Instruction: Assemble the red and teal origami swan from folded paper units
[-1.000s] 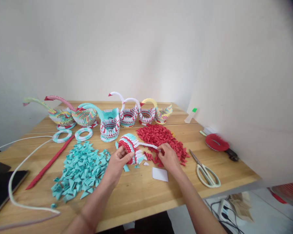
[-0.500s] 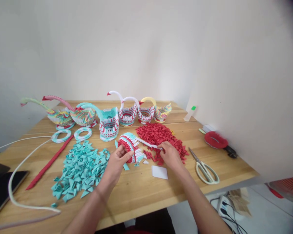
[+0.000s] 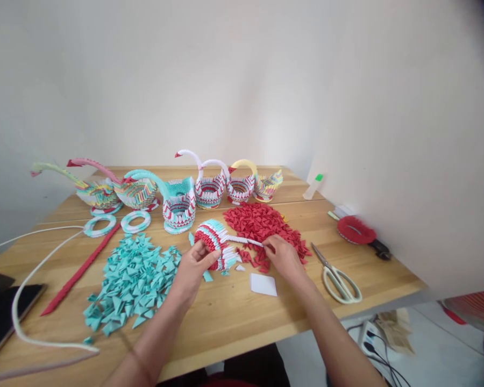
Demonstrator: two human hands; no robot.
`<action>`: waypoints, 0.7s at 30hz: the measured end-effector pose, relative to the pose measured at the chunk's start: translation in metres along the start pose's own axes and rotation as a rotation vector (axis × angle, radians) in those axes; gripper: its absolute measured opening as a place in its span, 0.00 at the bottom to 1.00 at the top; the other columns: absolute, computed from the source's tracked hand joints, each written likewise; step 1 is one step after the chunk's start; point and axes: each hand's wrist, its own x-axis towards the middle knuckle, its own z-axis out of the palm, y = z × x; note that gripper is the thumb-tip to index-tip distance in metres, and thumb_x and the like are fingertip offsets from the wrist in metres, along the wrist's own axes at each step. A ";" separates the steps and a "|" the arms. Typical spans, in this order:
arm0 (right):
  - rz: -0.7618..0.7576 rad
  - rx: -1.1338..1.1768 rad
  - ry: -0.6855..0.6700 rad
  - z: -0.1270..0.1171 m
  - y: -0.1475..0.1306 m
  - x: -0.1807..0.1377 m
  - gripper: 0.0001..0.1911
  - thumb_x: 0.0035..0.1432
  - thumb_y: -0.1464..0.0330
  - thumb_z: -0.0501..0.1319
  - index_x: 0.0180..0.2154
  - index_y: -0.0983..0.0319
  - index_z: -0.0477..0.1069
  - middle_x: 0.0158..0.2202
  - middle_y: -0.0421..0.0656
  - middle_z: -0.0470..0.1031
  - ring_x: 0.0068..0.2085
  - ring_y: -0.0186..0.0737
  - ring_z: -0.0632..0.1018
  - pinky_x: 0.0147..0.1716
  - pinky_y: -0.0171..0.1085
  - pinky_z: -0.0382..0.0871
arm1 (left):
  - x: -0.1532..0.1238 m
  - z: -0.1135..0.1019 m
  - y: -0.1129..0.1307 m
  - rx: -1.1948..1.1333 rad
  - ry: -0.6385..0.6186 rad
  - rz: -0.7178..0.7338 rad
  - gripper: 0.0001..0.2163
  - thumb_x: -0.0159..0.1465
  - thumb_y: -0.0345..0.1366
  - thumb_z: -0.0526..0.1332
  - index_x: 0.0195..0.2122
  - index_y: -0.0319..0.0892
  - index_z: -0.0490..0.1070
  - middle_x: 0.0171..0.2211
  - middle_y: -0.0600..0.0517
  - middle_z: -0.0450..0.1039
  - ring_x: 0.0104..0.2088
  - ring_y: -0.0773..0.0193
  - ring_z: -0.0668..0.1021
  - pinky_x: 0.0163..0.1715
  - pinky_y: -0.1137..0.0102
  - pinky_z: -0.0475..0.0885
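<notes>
My left hand [image 3: 192, 267] grips a rounded modular-origami body [image 3: 214, 242] striped red, white and teal, held tilted on its side above the wooden table [image 3: 234, 317]. My right hand [image 3: 281, 257] pinches the end of a thin white paper strip [image 3: 244, 240] that runs to the body's upper edge. Under my right hand lies a heap of red folded triangles [image 3: 266, 226]. A heap of teal folded triangles [image 3: 133, 277] lies left of my left hand. A small white paper square [image 3: 263, 284] rests between my wrists.
Several finished paper swans [image 3: 177, 201] stand in a row at the back. White-handled scissors [image 3: 339, 277] lie to the right, a red brush [image 3: 357, 231] and a glue bottle [image 3: 313, 187] beyond. Two paper rings [image 3: 116, 223], a long red strip [image 3: 78, 274], a white cord [image 3: 28, 301] and a dark tablet [image 3: 0, 317] lie left.
Both hands keep their hold and barely shift; the white strip's held end wavers slightly. The camera has tipped a little, so the scene sits slightly higher.
</notes>
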 end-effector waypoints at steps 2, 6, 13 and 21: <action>-0.019 -0.016 0.009 -0.001 0.001 0.000 0.10 0.57 0.78 0.56 0.35 0.61 0.74 0.37 0.44 0.76 0.39 0.41 0.76 0.39 0.36 0.66 | 0.000 -0.001 0.000 -0.005 0.000 -0.009 0.23 0.50 0.44 0.74 0.44 0.40 0.75 0.42 0.46 0.79 0.42 0.58 0.79 0.43 0.67 0.74; -0.050 -0.014 0.015 -0.008 0.003 -0.001 0.14 0.57 0.79 0.56 0.42 0.61 0.75 0.42 0.45 0.77 0.45 0.43 0.76 0.45 0.38 0.66 | 0.001 -0.002 -0.001 0.002 0.011 -0.009 0.22 0.51 0.42 0.74 0.45 0.40 0.75 0.42 0.47 0.79 0.42 0.58 0.79 0.43 0.68 0.74; -0.024 -0.043 -0.126 -0.028 -0.005 -0.003 0.14 0.59 0.75 0.58 0.45 0.60 0.76 0.44 0.45 0.79 0.46 0.44 0.77 0.48 0.38 0.67 | 0.000 -0.001 0.000 0.009 0.014 -0.020 0.23 0.51 0.42 0.74 0.46 0.39 0.75 0.43 0.46 0.79 0.43 0.57 0.79 0.44 0.67 0.74; 0.008 -0.223 -0.213 -0.016 -0.014 0.008 0.13 0.59 0.74 0.57 0.43 0.61 0.77 0.42 0.46 0.79 0.43 0.43 0.77 0.43 0.35 0.65 | 0.001 0.000 0.003 0.013 0.065 -0.027 0.23 0.49 0.43 0.75 0.44 0.39 0.75 0.40 0.48 0.79 0.39 0.60 0.79 0.40 0.70 0.74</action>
